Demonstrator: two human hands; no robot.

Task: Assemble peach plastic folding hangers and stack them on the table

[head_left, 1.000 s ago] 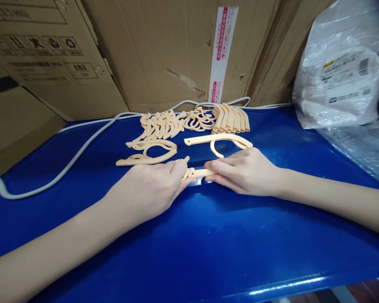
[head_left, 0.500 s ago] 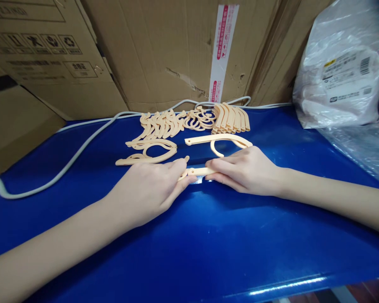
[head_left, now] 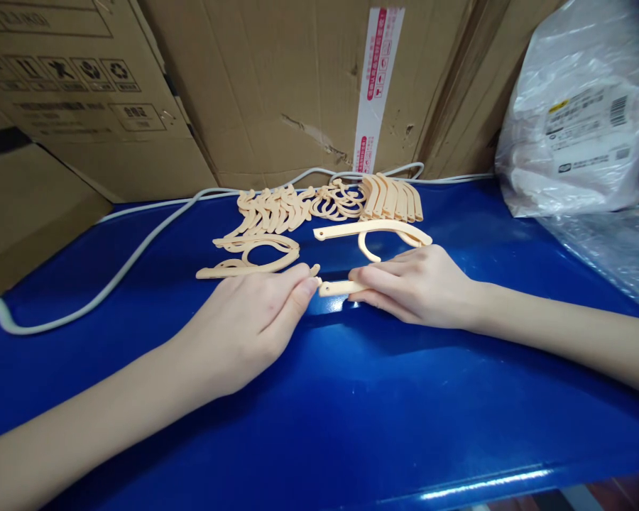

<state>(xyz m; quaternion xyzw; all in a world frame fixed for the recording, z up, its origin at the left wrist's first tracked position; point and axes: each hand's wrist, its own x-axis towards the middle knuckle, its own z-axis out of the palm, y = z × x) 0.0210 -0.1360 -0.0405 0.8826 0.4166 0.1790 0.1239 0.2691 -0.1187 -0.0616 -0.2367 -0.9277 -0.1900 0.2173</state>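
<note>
My left hand [head_left: 250, 319] rests on the blue table [head_left: 351, 411] with its fingers closed together over a peach plastic part [head_left: 314, 269]; only the part's tip pokes out past the fingertips. My right hand [head_left: 418, 284] pinches the end of a short peach plastic bar [head_left: 334, 287] that lies on the table. A small gap separates the bar's free end from my left fingertips. Just behind my right hand lies a peach hanger arm with a hook [head_left: 373, 231].
Several curved peach parts [head_left: 250, 255] lie behind my left hand. Farther back are a spread of parts [head_left: 277, 208] and a neat row [head_left: 394, 199]. A white cable [head_left: 111, 277] crosses the table. Cardboard boxes [head_left: 277, 85] stand behind, a plastic bag [head_left: 575, 128] at right.
The bar between my hands was touching my left fingers; now my left fingertips have drawn back a little and a gap shows. My right hand has barely moved.
</note>
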